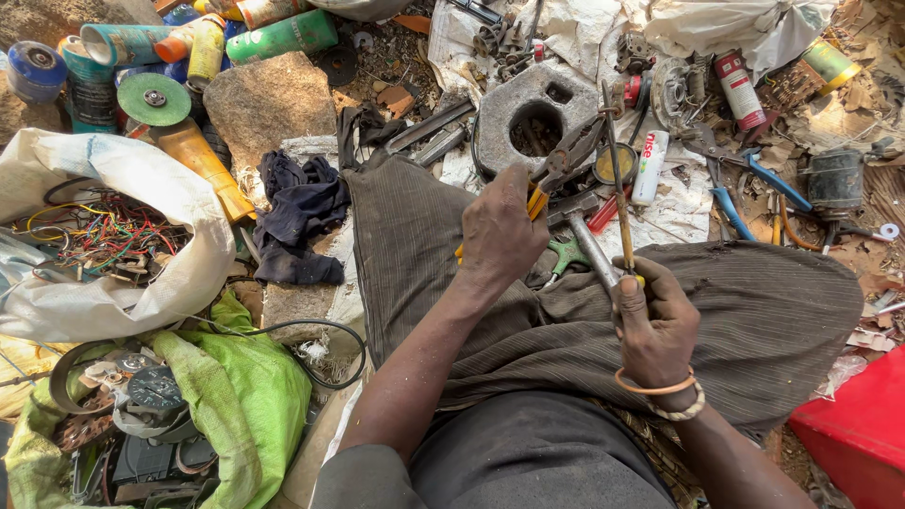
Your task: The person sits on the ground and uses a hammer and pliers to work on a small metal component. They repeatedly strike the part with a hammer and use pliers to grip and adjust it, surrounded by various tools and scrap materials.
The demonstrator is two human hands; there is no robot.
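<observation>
We sit on the ground with our legs stretched out among scattered tools and scrap, and the work in hand looks like a gripping or twisting step on a thin rod. Our left hand [500, 231] is closed around the yellow handles of the pliers [564, 162], whose dark nose points up and to the right, toward the rod [617, 179]. Our right hand [652, 325], with bangles at the wrist, is clenched round the lower end of that rod and holds it nearly upright over our lap. The pliers' nose sits just beside the rod's upper part; whether it already bites the rod we cannot tell, since the two overlap against the clutter. A hammer [586, 236] lies across our leg between the two hands, and a grey casting [533, 118] with a round hole rests on the ground just beyond. To our left a white sack [141, 236] holds tangled coloured wires, and blue-handled cutters [745, 184] lie off to the right. As we judge it, the next move calls for a steady right grip on the rod while the left squeezes the pliers squarely on it, without slipping.
</observation>
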